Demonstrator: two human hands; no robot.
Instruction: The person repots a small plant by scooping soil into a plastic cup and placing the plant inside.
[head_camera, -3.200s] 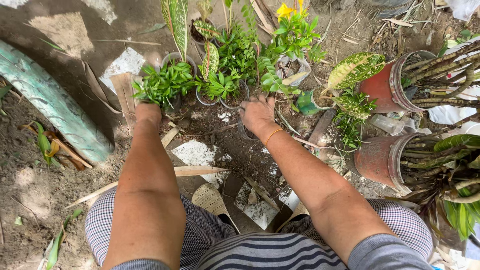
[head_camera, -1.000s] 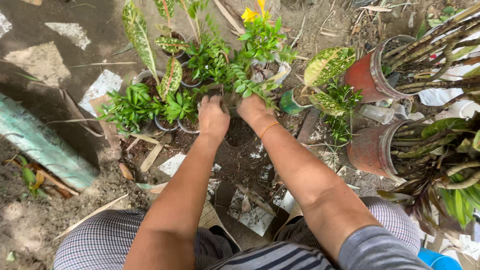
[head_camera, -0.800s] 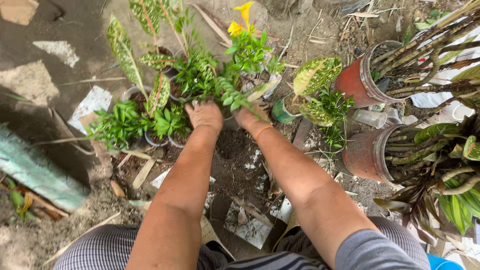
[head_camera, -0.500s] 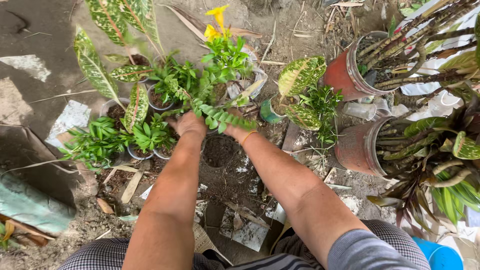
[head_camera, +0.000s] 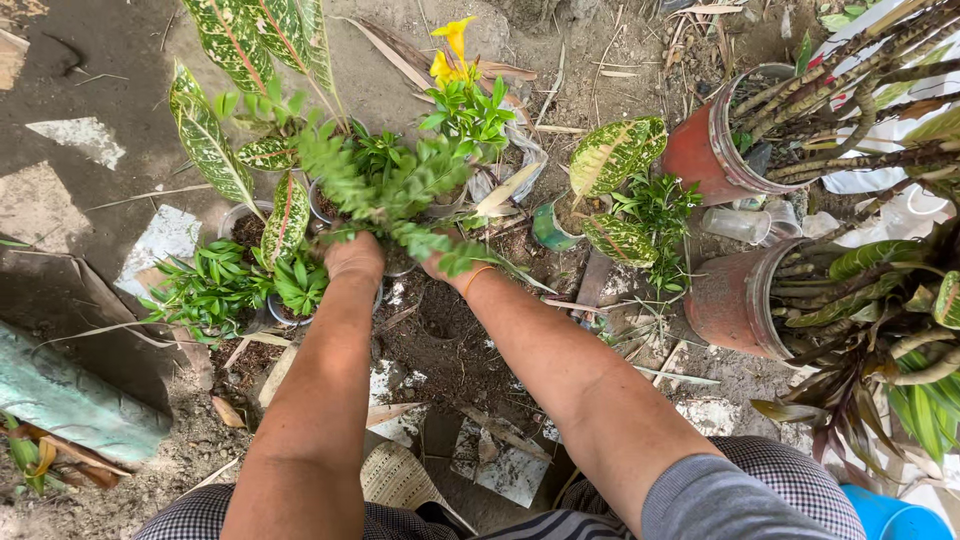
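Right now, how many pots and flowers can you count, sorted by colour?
Red-brown large pots: 2
Green small pot: 1
Yellow flower cluster: 1
Total: 4
The small pots near the hands are mostly hidden under leaves and are not counted.

The single head camera looks steeply down from above, close to both bare forearms, facing forward over the dark soil ground with small potted green plants.
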